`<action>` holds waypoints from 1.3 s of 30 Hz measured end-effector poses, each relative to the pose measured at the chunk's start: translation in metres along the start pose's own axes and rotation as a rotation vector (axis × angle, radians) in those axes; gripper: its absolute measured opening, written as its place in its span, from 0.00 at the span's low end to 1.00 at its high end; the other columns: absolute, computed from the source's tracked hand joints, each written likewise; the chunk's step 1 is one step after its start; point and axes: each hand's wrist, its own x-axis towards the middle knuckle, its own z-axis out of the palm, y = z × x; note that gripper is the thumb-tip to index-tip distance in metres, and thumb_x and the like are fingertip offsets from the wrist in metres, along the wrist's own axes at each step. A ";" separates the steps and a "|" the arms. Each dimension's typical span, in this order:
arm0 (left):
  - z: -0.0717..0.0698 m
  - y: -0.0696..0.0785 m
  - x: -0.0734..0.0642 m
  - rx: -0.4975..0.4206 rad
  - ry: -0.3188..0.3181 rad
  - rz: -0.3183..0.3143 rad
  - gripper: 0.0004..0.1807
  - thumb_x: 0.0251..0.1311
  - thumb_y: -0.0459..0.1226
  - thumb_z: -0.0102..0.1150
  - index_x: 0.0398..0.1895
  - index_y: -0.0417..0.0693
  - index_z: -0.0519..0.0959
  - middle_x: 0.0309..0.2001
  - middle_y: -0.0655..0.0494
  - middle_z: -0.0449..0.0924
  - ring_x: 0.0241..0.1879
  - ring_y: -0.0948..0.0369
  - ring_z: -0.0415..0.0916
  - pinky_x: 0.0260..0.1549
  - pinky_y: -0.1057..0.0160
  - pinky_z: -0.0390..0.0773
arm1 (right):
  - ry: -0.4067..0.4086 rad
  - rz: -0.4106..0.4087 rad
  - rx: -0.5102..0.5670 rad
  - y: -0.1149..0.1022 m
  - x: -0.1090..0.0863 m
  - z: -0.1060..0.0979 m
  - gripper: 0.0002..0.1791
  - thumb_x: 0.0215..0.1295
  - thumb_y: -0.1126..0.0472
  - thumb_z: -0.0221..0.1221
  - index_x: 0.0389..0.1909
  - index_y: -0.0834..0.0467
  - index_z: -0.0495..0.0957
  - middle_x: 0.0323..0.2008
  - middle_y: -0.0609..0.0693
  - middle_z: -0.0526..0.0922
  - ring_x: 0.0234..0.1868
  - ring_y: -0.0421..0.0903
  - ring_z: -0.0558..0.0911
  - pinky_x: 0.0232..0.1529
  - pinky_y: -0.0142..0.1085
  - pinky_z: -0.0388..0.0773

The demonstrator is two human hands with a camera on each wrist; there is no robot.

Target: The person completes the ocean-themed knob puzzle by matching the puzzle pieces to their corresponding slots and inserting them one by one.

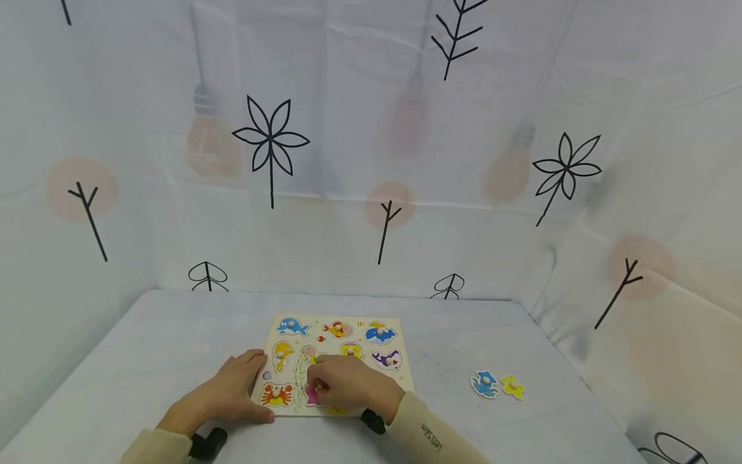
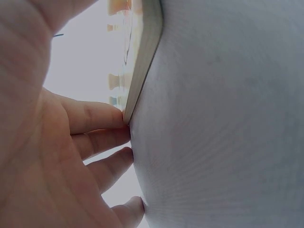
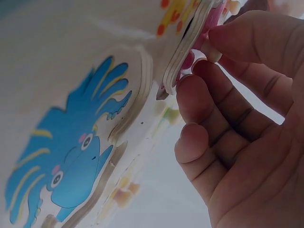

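Note:
A wooden peg puzzle board (image 1: 316, 320) with sea-animal pieces lies on the table. My left hand (image 1: 234, 390) rests along its left side, the thumb by the near left corner. In the left wrist view, extended fingers touch the board's edge (image 2: 142, 57) and the tabletop. My right hand (image 1: 350, 383) is over the board's lower middle. Its thumb and fingers pinch the knob (image 3: 209, 50) of a pink puzzle piece (image 1: 312, 395), which is at the board's surface; whether it is fully seated I cannot tell. Beside it, a blue octopus picture (image 3: 78, 180) shows in a recess.
Two loose pieces, a blue octopus (image 1: 484, 385) and a yellow one (image 1: 513, 387), lie on the table right of the board. A crab piece (image 1: 276, 394) sits near the board's lower left. Printed white cloth (image 1: 348, 245) hangs behind and at both sides.

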 end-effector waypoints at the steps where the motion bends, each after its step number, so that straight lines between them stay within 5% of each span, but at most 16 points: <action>1: 0.000 0.000 0.000 -0.001 -0.003 -0.002 0.63 0.27 0.63 0.76 0.65 0.34 0.65 0.66 0.38 0.61 0.67 0.41 0.56 0.65 0.32 0.46 | -0.003 0.004 0.004 0.000 0.000 0.000 0.03 0.62 0.56 0.63 0.34 0.43 0.79 0.28 0.34 0.69 0.27 0.32 0.68 0.26 0.23 0.67; 39: -0.001 0.001 -0.002 -0.011 -0.008 0.000 0.63 0.28 0.63 0.76 0.66 0.33 0.64 0.67 0.38 0.61 0.67 0.41 0.55 0.65 0.32 0.46 | -0.006 0.040 -0.002 0.002 0.001 0.003 0.03 0.65 0.56 0.60 0.35 0.43 0.79 0.30 0.34 0.71 0.29 0.33 0.70 0.32 0.22 0.71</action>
